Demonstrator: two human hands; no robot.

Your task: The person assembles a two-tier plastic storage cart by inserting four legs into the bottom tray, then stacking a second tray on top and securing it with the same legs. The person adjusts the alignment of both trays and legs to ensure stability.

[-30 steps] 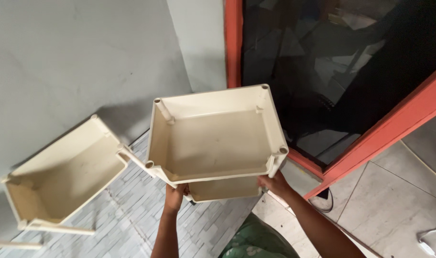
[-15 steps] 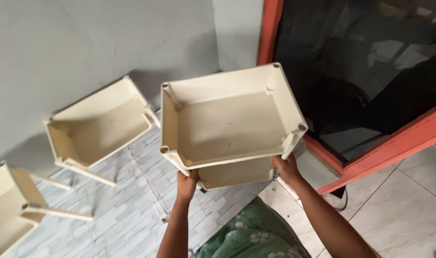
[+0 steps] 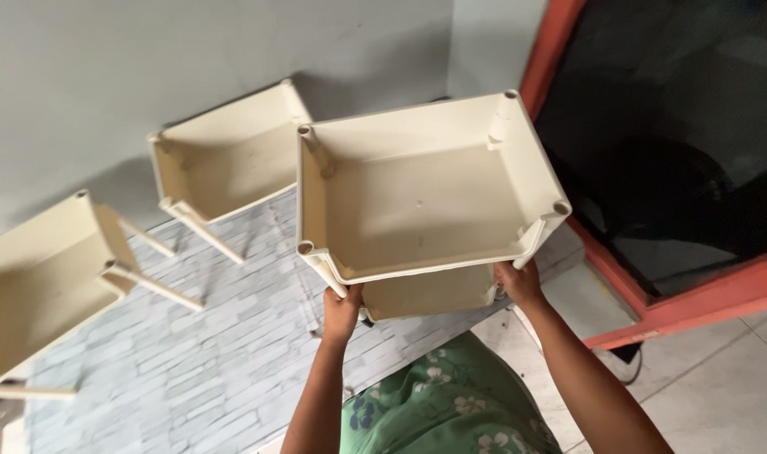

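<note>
A grey plastered wall (image 3: 106,76) stands ahead of me, with a floor of pale brick-pattern tiles (image 3: 190,353) below it and a red-framed dark glass door (image 3: 678,151) to the right. I hold a cream plastic rack of two tray shelves (image 3: 425,202) up in front of me, tilted so the upper tray's hollow faces me, with round post sockets at its corners. My left hand (image 3: 341,311) is closed around the post at the upper tray's near left corner. My right hand (image 3: 518,284) grips the post at the near right corner, beside the lower tray. Two more cream tray shelves with posts rest by the wall: one (image 3: 228,155) just left of the rack I hold, another (image 3: 43,277) near the left edge of view. My green floral garment (image 3: 451,403) shows below
</note>
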